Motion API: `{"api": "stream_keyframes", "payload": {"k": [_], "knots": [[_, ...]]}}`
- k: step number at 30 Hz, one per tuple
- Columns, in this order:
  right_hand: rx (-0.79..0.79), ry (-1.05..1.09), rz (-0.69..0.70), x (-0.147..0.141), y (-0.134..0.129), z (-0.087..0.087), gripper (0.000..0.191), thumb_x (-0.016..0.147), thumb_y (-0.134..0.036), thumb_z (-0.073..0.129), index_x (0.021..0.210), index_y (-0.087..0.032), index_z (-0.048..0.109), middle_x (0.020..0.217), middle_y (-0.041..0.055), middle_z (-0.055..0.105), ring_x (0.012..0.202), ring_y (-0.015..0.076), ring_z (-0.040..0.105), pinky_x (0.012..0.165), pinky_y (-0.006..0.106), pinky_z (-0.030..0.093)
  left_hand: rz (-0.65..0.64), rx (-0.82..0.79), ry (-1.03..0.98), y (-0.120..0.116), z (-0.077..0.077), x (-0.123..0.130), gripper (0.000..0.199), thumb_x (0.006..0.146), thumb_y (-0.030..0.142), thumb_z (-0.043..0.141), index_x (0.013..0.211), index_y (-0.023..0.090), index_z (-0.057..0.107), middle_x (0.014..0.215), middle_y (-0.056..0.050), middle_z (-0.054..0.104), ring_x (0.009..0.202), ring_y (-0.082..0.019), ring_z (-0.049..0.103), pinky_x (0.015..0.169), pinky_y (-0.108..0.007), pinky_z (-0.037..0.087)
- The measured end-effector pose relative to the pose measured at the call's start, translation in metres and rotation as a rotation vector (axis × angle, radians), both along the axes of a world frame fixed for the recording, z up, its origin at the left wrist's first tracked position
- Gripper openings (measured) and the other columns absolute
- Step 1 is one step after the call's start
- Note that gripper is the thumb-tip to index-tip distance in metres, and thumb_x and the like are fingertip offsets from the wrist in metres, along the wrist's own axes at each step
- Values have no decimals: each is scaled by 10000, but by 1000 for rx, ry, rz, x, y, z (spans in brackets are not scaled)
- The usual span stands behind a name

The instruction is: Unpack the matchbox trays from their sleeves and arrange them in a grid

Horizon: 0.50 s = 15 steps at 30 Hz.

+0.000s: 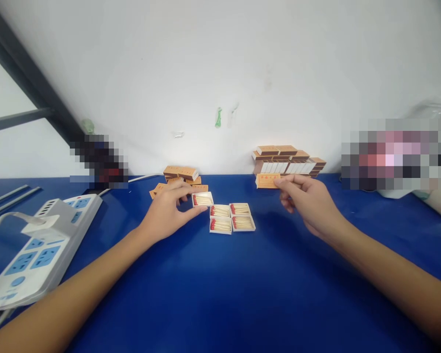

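Near frame centre, the left hand [168, 208] pinches a match-filled tray [203, 199] while the right hand [310, 200] grips an orange matchbox sleeve [266, 181], apparently mid-unboxing; placing calls for level handling.

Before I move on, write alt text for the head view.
A person's left hand grips a small white matchbox tray of red-tipped matches beside four filled white trays on a blue tabletop; the right hand holds an orange rectangular matchbox cover. Orange-and-brown matchboxes are stacked behind, near a white wall.
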State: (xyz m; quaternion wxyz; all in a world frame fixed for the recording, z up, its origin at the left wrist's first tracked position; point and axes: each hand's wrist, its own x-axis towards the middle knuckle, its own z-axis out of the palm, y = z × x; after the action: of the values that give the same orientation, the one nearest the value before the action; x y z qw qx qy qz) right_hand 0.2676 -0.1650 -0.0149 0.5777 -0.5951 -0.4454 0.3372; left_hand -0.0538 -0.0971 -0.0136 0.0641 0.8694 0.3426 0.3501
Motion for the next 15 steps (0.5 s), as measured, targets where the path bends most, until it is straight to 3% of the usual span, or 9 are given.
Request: {"api": "stream_keyframes", "payload": {"k": [5, 11, 15], "knots": [[-15, -22, -20, 6, 8, -8, 362, 772, -488, 856, 766, -200, 636, 578, -30, 535, 480, 103, 474, 400, 219, 359, 38, -68, -80, -3, 0, 17, 313, 932, 378, 772, 1216, 250, 782, 945, -33, 728, 742, -155, 631, 706, -318, 570], [-9, -83, 50, -1, 4, -9, 387, 772, -533, 844, 802, -201, 648, 573, -24, 561, 483, 114, 500, 411, 221, 377, -75, -223, -105, 7, -5, 31, 296, 942, 351, 734, 1196, 204, 774, 1126, -94, 795, 963, -243, 755, 887, -430, 629], [-12, -91, 22, 3, 5, -5, 402, 789, -561, 820, 788, -211, 622, 574, -24, 547, 472, 117, 483, 406, 233, 363, -62, -146, 7, 9, -16, 33, 281, 961, 363, 722, 1190, 208, 773, 1232, -85, 792, 1214, -289, 711, 1067, -501, 562]]}}
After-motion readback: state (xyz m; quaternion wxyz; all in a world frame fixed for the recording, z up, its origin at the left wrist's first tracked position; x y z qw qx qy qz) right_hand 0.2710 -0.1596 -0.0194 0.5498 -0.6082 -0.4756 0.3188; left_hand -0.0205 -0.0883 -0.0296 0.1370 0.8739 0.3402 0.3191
